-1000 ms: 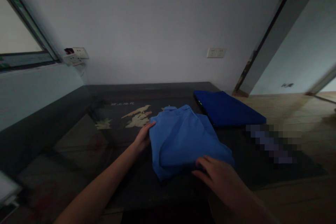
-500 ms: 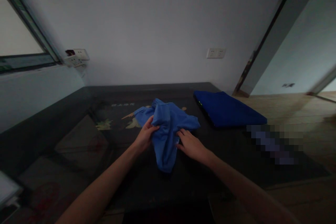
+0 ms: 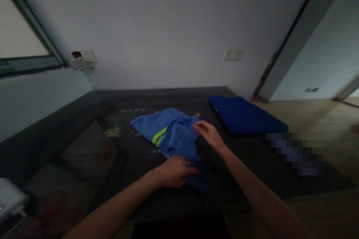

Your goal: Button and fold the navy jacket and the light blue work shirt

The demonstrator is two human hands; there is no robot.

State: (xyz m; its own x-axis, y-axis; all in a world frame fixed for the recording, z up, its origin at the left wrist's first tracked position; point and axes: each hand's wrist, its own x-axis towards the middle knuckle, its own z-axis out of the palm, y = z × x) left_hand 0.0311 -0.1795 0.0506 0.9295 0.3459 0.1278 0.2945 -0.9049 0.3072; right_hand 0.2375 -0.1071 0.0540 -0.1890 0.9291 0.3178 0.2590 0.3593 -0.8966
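Observation:
A crumpled blue garment (image 3: 179, 134) with a yellow-green stripe lies spread on the dark table in front of me. My left hand (image 3: 177, 171) is on its near part, fingers bent down and closed on the fabric; some fingertips are hidden in the folds. At the garment's right edge is my right hand (image 3: 206, 131), its fingers loosely curled with a gap to the thumb. Whether those fingertips touch the cloth is hard to see.
A flat, darker blue folded item (image 3: 246, 115) rests to the right on the dark table (image 3: 112, 171). A white device (image 3: 11, 198) stands at the lower left edge. Wall sockets (image 3: 233, 55) sit behind, and a blurred-out patch (image 3: 294, 153) covers the table's right side.
The garment has been turned and spread, and its yellow-green stripe now shows. My left hand has moved down and right to its near end; my right hand has risen off the cloth's side.

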